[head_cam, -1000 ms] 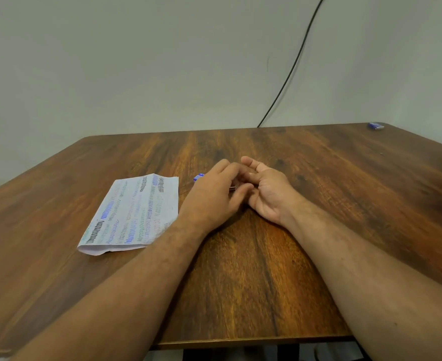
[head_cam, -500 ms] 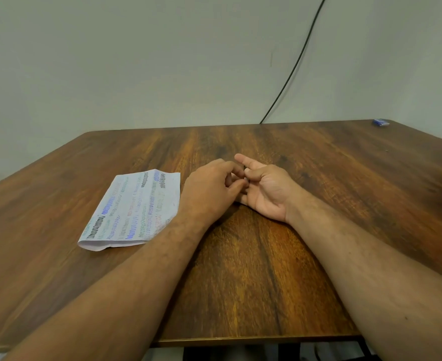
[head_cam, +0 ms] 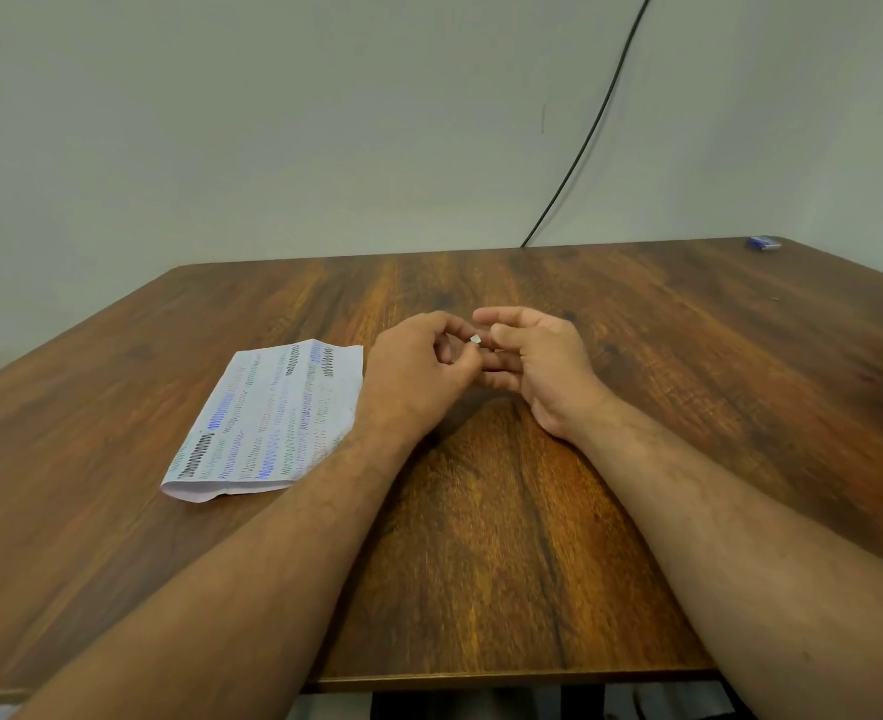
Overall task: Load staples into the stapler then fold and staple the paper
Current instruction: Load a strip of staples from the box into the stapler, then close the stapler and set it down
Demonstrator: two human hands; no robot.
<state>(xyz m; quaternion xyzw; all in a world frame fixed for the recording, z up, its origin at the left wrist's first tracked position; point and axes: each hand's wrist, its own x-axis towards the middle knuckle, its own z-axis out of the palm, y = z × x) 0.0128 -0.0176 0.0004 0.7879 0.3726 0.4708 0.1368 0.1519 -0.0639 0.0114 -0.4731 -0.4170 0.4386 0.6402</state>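
**Two hands meet over a tiny silver piece at mid-table**

One wooden table [head_cam: 481, 537] fills the lower two thirds of the frame, its near edge cut off at the bottom, its left and right corners running out of view; one black cable [head_cam: 592, 122] hangs down the wall at upper right and drops behind the far edge.

Two bare forearms come in from the bottom corners, both cropped by the frame; they converge at the centre.

One folded sheet of paper [head_cam: 267, 418] lies flat at centre left, just beside the left wrist; its long axis runs from the lower left up toward the upper right, fold at the near end; the coloured writing on it is too blurred to read.

The left hand [head_cam: 413, 376] is curled, thumb and forefinger pinched on a small silvery piece [head_cam: 475, 339], perhaps staples, too small to be sure; the right hand [head_cam: 543, 366] is loosely half open, palm turned leftward, fingers touching those of the left; whether it grips the piece too I cannot tell.

No stapler can be made out; the hands may hide it.

One small blue object [head_cam: 764, 243] sits at the far right corner, too distant to identify.
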